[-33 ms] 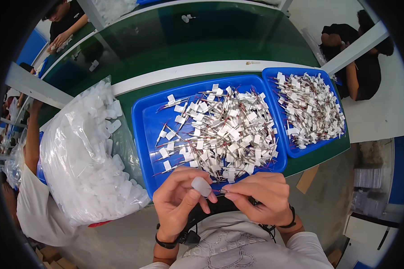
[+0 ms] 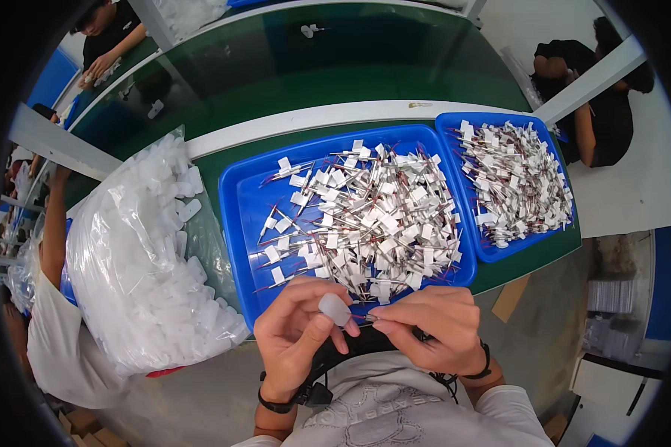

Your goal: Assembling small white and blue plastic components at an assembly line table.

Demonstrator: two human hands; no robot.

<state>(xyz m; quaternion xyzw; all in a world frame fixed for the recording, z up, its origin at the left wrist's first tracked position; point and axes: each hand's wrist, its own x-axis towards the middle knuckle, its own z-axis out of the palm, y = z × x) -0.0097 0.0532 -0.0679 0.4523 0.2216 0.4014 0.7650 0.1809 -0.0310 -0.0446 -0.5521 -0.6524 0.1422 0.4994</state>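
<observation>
My left hand (image 2: pixel 291 339) grips a small translucent white plastic piece (image 2: pixel 335 308) with rounded corners between thumb and fingers. Close beside it, my right hand (image 2: pixel 441 328) pinches a thin wired part (image 2: pixel 369 317), with dark red leads pointing toward the plastic piece. Whether the leads enter the piece is too small to tell. Both hands are over the near edge of a blue tray (image 2: pixel 235 223). Heaped in that tray are many slim metallic parts (image 2: pixel 388 221) with reddish wires and white tags.
A second blue tray (image 2: pixel 492 251) of similar tagged parts stands to the right. On the left lies a large clear bag (image 2: pixel 127 261) of white plastic pieces. A white ledge (image 2: pixel 313 119) crosses the green table (image 2: pixel 313 67). Other people work at the far left, left and far right.
</observation>
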